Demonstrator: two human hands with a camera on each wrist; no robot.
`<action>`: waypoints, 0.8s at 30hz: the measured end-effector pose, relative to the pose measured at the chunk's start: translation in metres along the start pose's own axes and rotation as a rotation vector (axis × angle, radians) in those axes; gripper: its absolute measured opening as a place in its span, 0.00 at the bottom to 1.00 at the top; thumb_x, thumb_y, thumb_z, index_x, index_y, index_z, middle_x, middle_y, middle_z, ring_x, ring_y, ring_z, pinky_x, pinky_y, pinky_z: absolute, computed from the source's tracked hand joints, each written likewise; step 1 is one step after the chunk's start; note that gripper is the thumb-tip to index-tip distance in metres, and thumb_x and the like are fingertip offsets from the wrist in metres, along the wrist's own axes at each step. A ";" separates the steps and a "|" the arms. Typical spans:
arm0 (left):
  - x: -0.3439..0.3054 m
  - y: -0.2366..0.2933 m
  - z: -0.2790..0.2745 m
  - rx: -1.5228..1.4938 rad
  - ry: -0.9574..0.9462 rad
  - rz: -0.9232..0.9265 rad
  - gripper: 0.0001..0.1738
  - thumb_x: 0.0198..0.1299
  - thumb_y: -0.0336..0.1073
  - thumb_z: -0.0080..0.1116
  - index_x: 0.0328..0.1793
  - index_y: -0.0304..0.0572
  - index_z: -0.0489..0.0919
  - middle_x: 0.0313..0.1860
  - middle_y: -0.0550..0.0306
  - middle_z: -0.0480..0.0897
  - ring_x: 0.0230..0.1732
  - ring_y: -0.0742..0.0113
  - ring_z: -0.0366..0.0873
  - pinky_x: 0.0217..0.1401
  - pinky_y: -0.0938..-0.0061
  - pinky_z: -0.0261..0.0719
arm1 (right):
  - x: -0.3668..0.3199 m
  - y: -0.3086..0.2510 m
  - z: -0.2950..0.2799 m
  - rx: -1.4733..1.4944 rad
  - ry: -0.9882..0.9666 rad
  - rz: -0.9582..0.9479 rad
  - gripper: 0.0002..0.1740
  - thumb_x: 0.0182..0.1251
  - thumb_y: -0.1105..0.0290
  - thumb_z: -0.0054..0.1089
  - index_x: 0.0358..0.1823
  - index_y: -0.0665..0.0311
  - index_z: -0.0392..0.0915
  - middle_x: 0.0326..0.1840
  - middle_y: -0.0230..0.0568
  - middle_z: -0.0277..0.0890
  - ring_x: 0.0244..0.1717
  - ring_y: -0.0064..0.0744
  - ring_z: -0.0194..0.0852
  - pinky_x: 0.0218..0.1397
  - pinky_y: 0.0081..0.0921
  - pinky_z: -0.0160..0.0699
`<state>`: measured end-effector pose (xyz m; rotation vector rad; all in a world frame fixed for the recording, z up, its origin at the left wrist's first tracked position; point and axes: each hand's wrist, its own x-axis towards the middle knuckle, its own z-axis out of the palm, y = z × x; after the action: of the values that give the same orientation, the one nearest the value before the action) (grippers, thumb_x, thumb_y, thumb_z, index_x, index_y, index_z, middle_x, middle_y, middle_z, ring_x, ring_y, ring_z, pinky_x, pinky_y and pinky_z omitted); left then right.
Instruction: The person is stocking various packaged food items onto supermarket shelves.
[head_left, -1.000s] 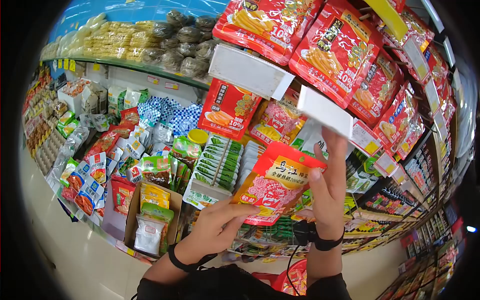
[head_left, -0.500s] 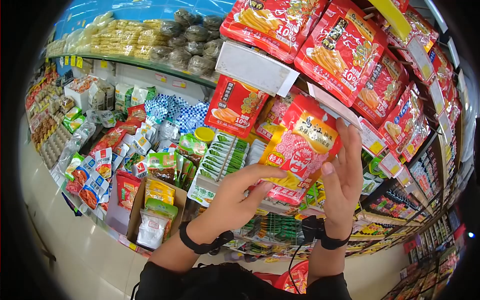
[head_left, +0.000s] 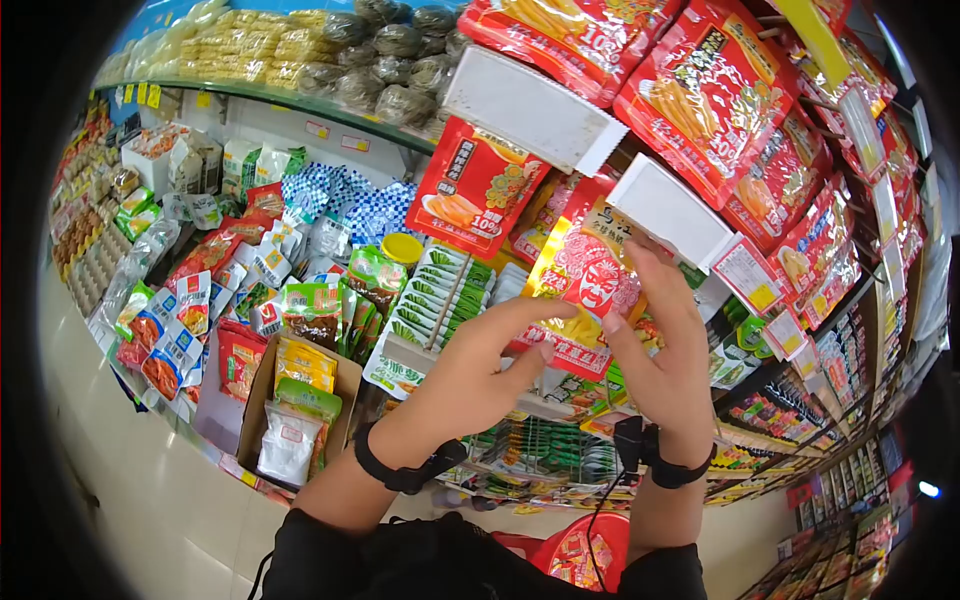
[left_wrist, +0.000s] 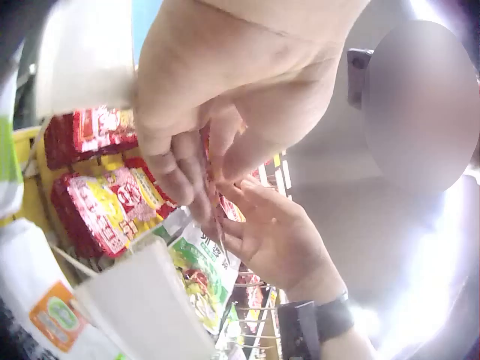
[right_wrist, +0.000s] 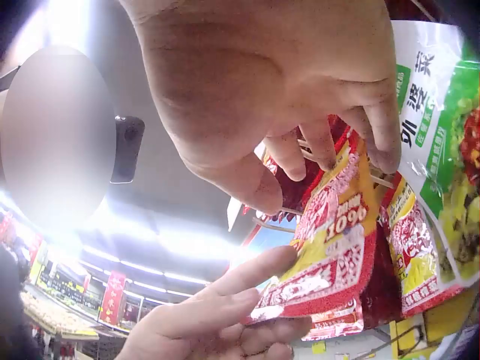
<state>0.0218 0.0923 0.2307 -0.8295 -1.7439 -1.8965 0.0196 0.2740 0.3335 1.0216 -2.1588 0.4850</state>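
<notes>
A red and gold pickled mustard packet [head_left: 580, 275] hangs in front of the shelf, its face toward the head camera. My left hand [head_left: 480, 365] pinches its lower left side, thumb in front and fingers behind. In the left wrist view the packet shows edge-on between thumb and fingers. My right hand [head_left: 665, 340] is at the packet's right side with fingers extended, fingertips along the edge and thumb near its face. A white tag holder [head_left: 670, 212] stands just above the right fingers. More such packets [left_wrist: 112, 206] hang behind, beside a green and white packet [right_wrist: 439, 150].
Larger red packets [head_left: 705, 95] hang overhead on hooks, with price tags [head_left: 755, 280] projecting on the right. To the left, a cardboard box [head_left: 262, 425] holds bags beside loose pouches [head_left: 170, 345]. A glass shelf [head_left: 270, 105] carries dried noodles. A red basket [head_left: 612, 540] is low in front of me.
The packet has moved up, in toward the rack. Both hands have moved with it, the left keeping its pinch. The right fingers have shifted from behind the packet to its right front edge.
</notes>
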 end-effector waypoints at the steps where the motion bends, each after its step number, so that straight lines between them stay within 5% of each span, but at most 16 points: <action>1: -0.003 0.009 -0.007 0.141 -0.041 -0.026 0.21 0.63 0.26 0.58 0.63 0.42 0.78 0.57 0.44 0.81 0.48 0.60 0.81 0.48 0.71 0.78 | 0.003 -0.002 -0.002 -0.026 -0.041 0.013 0.31 0.63 0.75 0.63 0.69 0.70 0.70 0.66 0.57 0.73 0.68 0.52 0.72 0.69 0.37 0.69; 6: -0.018 -0.003 -0.018 0.843 0.176 0.250 0.20 0.57 0.32 0.63 0.58 0.48 0.81 0.57 0.43 0.80 0.48 0.49 0.82 0.51 0.60 0.76 | 0.017 0.008 -0.004 -0.205 -0.100 -0.067 0.30 0.62 0.72 0.63 0.68 0.69 0.72 0.65 0.61 0.73 0.67 0.57 0.72 0.69 0.40 0.71; 9: -0.021 -0.014 -0.022 0.863 0.153 0.252 0.16 0.57 0.34 0.64 0.53 0.47 0.82 0.50 0.48 0.83 0.42 0.50 0.83 0.52 0.59 0.74 | 0.026 0.022 -0.002 -0.227 -0.221 0.056 0.32 0.64 0.70 0.64 0.71 0.67 0.69 0.72 0.56 0.70 0.72 0.51 0.68 0.74 0.40 0.65; 10: -0.023 -0.012 -0.022 0.874 0.086 0.208 0.15 0.57 0.35 0.64 0.52 0.47 0.82 0.47 0.50 0.83 0.41 0.51 0.83 0.51 0.59 0.74 | 0.032 0.021 0.000 -0.150 -0.227 0.065 0.33 0.65 0.67 0.64 0.73 0.62 0.69 0.72 0.54 0.70 0.70 0.48 0.71 0.70 0.38 0.73; 16: -0.030 -0.011 -0.023 0.984 -0.096 0.152 0.12 0.57 0.39 0.65 0.46 0.46 0.81 0.36 0.56 0.85 0.38 0.55 0.83 0.47 0.61 0.74 | 0.047 0.026 0.004 -0.241 -0.317 0.344 0.34 0.66 0.61 0.64 0.74 0.52 0.68 0.72 0.47 0.71 0.66 0.45 0.76 0.60 0.35 0.81; 24: -0.033 -0.015 -0.026 1.005 -0.117 0.161 0.10 0.58 0.41 0.64 0.42 0.46 0.82 0.34 0.57 0.85 0.37 0.56 0.84 0.47 0.63 0.74 | 0.043 0.047 0.015 -0.459 -0.239 0.079 0.33 0.66 0.58 0.62 0.73 0.55 0.69 0.71 0.50 0.71 0.61 0.48 0.78 0.58 0.36 0.81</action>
<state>0.0321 0.0662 0.1962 -0.6319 -2.2448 -0.6750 -0.0429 0.2720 0.3526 0.7673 -2.3732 -0.1081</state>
